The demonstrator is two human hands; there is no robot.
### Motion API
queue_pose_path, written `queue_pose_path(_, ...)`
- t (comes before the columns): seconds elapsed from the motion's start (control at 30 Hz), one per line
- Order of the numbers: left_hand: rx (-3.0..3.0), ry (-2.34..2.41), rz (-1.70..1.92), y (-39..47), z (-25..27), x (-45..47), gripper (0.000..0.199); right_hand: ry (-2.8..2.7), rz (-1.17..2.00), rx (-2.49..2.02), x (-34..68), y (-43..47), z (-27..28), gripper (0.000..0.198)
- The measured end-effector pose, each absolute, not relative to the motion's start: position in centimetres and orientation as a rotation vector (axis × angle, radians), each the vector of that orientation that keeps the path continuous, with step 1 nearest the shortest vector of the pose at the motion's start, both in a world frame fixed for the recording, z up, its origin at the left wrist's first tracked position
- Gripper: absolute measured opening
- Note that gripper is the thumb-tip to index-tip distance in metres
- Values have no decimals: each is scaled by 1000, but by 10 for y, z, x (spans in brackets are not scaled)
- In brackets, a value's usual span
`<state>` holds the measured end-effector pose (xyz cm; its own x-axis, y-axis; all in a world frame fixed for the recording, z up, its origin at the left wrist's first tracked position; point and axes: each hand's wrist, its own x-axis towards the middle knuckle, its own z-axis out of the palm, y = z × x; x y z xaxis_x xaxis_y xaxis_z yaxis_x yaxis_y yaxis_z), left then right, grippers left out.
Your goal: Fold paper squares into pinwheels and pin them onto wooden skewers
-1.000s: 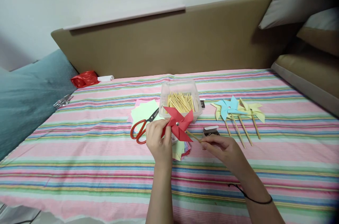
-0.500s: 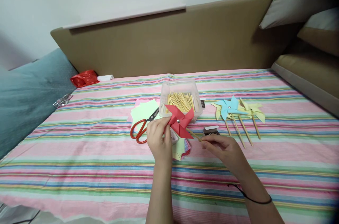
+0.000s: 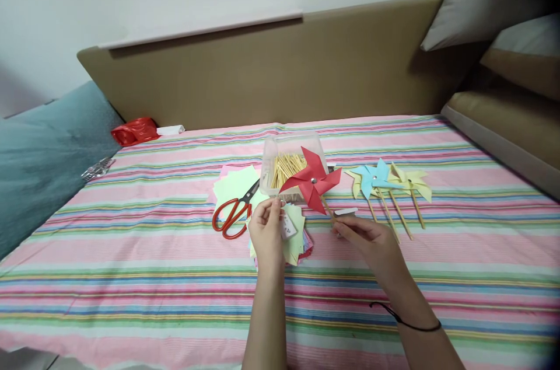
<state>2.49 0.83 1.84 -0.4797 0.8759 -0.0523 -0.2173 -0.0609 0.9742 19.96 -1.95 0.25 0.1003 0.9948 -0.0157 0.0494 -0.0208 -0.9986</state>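
A red paper pinwheel with a metal pin at its centre stands tilted in front of the box. My right hand pinches its wooden stick below the blades. To the left of the pinwheel, apart from its blades, my left hand has its fingertips drawn together; anything between them is too small to make out. Beneath it lie a stack of coloured paper and a small white patterned packet. Red-handled scissors rest left of that hand, partly over light green paper.
A clear plastic box of wooden sticks stands behind the hands. At right lie a blue pinwheel and yellow pinwheels. Near my right hand is a small dark box. A red plastic bag sits far left on the striped cloth.
My left hand has let go of the red pinwheel's blade and lowered slightly. In my right hand the pinwheel has moved up and to the right, turning more upright.
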Motion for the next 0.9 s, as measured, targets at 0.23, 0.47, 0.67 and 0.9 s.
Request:
queue_pose_path(0.23, 783, 1235, 1662, 10, 18, 22, 27, -1193, 1200, -1289, 194, -21, 5, 17)
queue_pose_path(0.47, 982, 1215, 1500, 7, 26, 28, 25, -1211, 1184, -1269, 194, -20, 5, 14)
queue_pose_path(0.67, 1190, 1354, 1402, 6, 26, 28, 21, -1162, 1136, -1285, 197, -19, 5, 17)
queue_pose_path(0.9, 1433, 1658, 1314, 4, 20, 25, 20, -1023, 1056, -1367, 207, -18, 4, 23)
